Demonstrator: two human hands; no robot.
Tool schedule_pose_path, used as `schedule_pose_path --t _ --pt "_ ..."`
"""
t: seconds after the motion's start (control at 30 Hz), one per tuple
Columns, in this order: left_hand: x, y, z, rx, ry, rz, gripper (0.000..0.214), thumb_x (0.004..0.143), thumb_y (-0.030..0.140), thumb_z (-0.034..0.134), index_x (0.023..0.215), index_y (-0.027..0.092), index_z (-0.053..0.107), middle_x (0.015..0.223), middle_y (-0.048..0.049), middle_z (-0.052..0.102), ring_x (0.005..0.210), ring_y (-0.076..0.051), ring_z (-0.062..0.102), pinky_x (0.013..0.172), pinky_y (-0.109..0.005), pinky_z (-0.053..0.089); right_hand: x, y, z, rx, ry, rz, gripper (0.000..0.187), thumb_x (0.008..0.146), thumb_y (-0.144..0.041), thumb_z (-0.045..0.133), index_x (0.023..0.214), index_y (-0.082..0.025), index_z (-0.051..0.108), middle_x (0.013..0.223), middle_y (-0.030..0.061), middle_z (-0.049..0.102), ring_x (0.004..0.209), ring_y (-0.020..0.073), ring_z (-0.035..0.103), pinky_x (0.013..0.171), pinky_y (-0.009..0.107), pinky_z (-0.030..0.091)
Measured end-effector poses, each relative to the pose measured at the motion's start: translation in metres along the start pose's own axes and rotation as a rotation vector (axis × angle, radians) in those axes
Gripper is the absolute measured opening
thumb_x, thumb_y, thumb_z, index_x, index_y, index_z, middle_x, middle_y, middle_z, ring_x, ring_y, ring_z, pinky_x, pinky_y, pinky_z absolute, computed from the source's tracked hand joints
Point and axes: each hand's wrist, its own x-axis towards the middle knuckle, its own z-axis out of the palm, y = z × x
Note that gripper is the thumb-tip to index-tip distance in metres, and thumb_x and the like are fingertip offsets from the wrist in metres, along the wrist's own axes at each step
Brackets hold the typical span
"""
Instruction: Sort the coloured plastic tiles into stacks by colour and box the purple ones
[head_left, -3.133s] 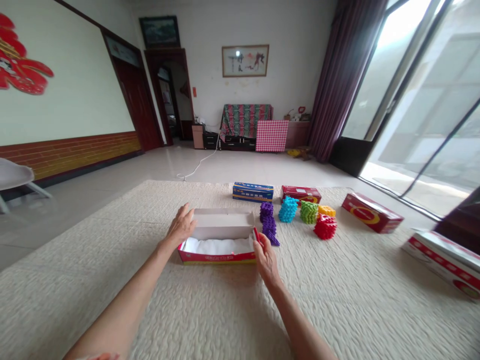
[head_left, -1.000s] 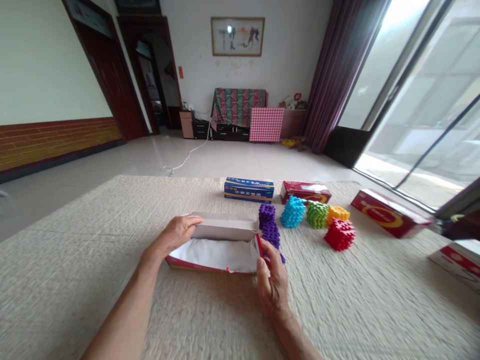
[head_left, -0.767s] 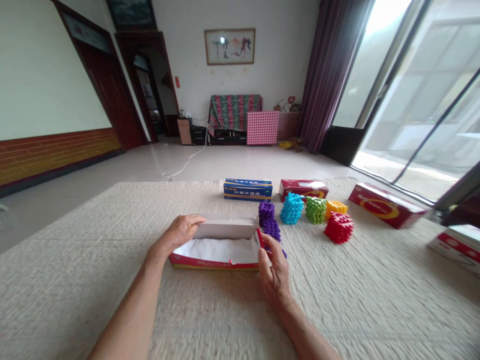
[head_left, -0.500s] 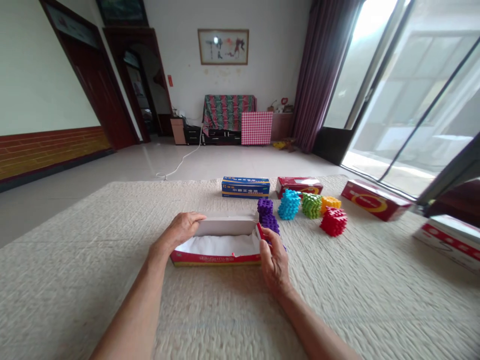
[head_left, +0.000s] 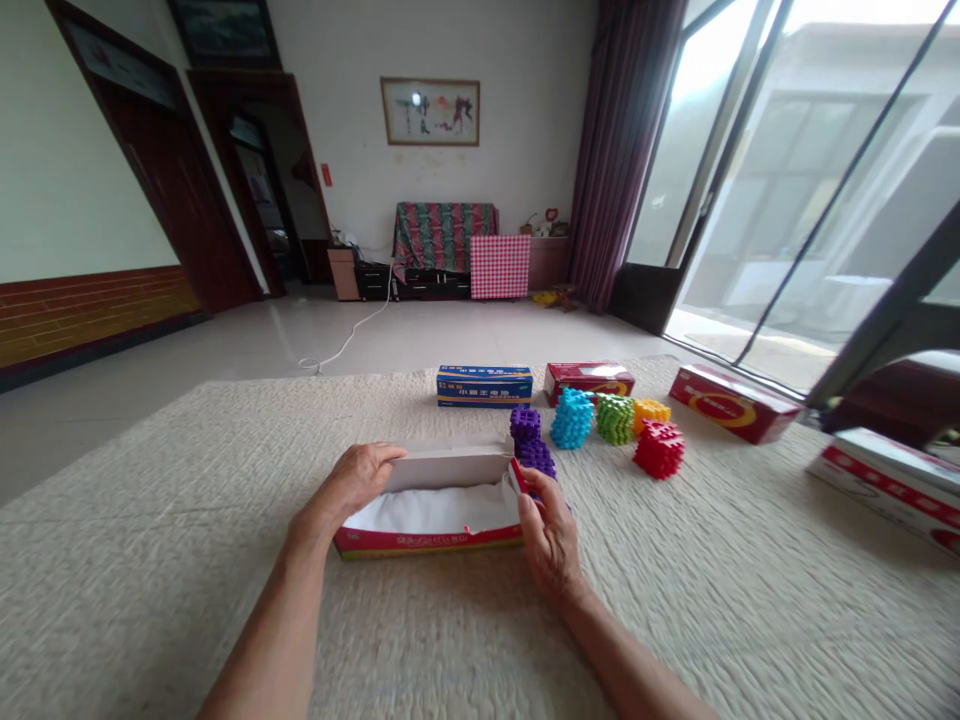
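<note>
An open red cardboard box (head_left: 431,541) lies in front of me, with white lining (head_left: 439,510) inside. My left hand (head_left: 362,478) grips the box's left end, its fingers along the far edge. At the right end, my right hand (head_left: 550,520) pinches the red side flap between thumb and fingers. Purple interlocking blocks (head_left: 535,457) stand just beyond my right hand, partly hidden by it. Farther right are blue blocks (head_left: 572,418), green blocks (head_left: 615,419), yellow blocks (head_left: 651,412) and red blocks (head_left: 660,450).
Behind the blocks sit a blue box (head_left: 485,387) and a dark red box (head_left: 587,382). Another red box (head_left: 733,403) and a white-and-red box (head_left: 889,488) lie to the right. Everything rests on a beige quilted cover (head_left: 187,530). A white cable (head_left: 349,338) runs across the floor beyond.
The view has shifted slightly, so the scene sits a little lower and farther left. Both hands keep their hold on the box; its near wall seems tilted slightly more.
</note>
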Motion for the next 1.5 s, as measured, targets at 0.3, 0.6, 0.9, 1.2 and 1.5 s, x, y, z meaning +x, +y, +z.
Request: schedule_pose_path --t 0.3,0.6,0.9,1.2,1.5 --pt "0.001 0.002 -0.001 0.066 -0.041 -0.001 0.045 0.074 0.010 0.042 0.103 0.025 0.072 0.108 0.0008 0.071 0.101 -0.016 0.066 0.093 -0.025 0.047 0.001 0.002 0.001 0.001 0.006 0.014 0.031 0.092 -0.037 0.043 0.115 -0.020 0.053 0.114 0.0087 0.059 0.099 0.0208 0.059 0.079 0.031 0.050" --pt "-0.001 0.001 -0.003 0.062 -0.027 -0.002 0.042 0.075 0.011 0.042 0.101 0.024 0.073 0.106 0.0000 0.072 0.098 -0.016 0.066 0.091 -0.024 0.047 0.001 0.000 0.000 0.009 -0.007 0.001 0.031 0.092 -0.036 0.043 0.116 -0.020 0.054 0.114 0.0088 0.059 0.099 0.0207 0.059 0.078 0.031 0.051" --pt "0.000 -0.001 0.001 0.102 -0.015 0.002 0.044 0.075 0.012 0.041 0.102 0.026 0.073 0.106 0.0020 0.072 0.098 -0.017 0.066 0.091 -0.026 0.048 0.003 -0.002 -0.001 0.007 0.019 0.011 0.029 0.090 -0.036 0.046 0.113 -0.020 0.056 0.109 0.0079 0.062 0.095 0.0199 0.060 0.076 0.030 0.052" --pt "-0.004 -0.002 -0.007 0.044 0.029 0.054 0.041 0.075 0.015 0.044 0.106 0.020 0.070 0.116 -0.0032 0.068 0.109 -0.019 0.062 0.101 -0.030 0.044 0.001 0.001 0.002 -0.033 0.036 0.002 0.032 0.091 -0.039 0.042 0.115 -0.020 0.054 0.106 0.0063 0.062 0.092 0.0191 0.060 0.074 0.029 0.050" --pt "-0.055 -0.010 -0.019 -0.083 0.196 0.089 0.037 0.081 0.020 0.040 0.103 0.020 0.069 0.120 -0.0046 0.065 0.115 -0.017 0.058 0.105 -0.032 0.041 0.001 -0.001 0.001 -0.088 0.070 -0.072 0.034 0.091 -0.042 0.039 0.111 -0.019 0.057 0.104 0.0076 0.062 0.093 0.0213 0.058 0.076 0.033 0.049"
